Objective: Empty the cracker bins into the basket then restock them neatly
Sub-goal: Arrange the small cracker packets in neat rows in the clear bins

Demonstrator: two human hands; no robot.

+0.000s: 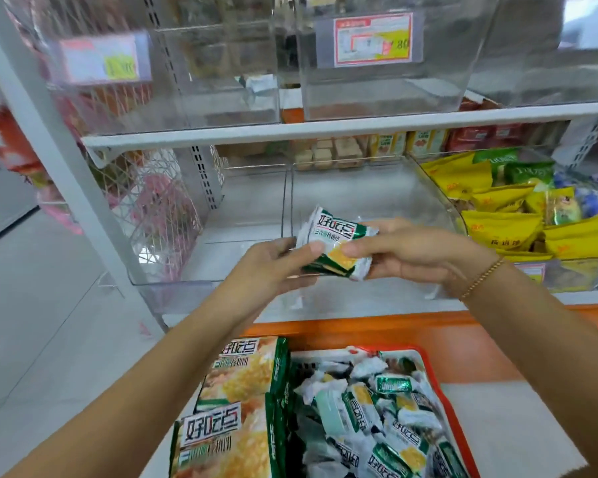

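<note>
Our left hand (pixel 273 267) pinched one end of a small stack of green-and-white cracker packs (pixel 335 250), and our right hand (pixel 408 253) pinched the other end, thumbs on top. We held the stack just over two clear bins (pixel 249 215), which looked bare inside. So we think the emptying was done and the neat refilling had only begun. The red basket (pixel 420 353) below was full of loose packs, so most of the work was left. The big bags (pixel 235 408) and the small packs said 好吃点. A price tag (pixel 373 39) up high showed 80. Other writing was too blurry.
</note>
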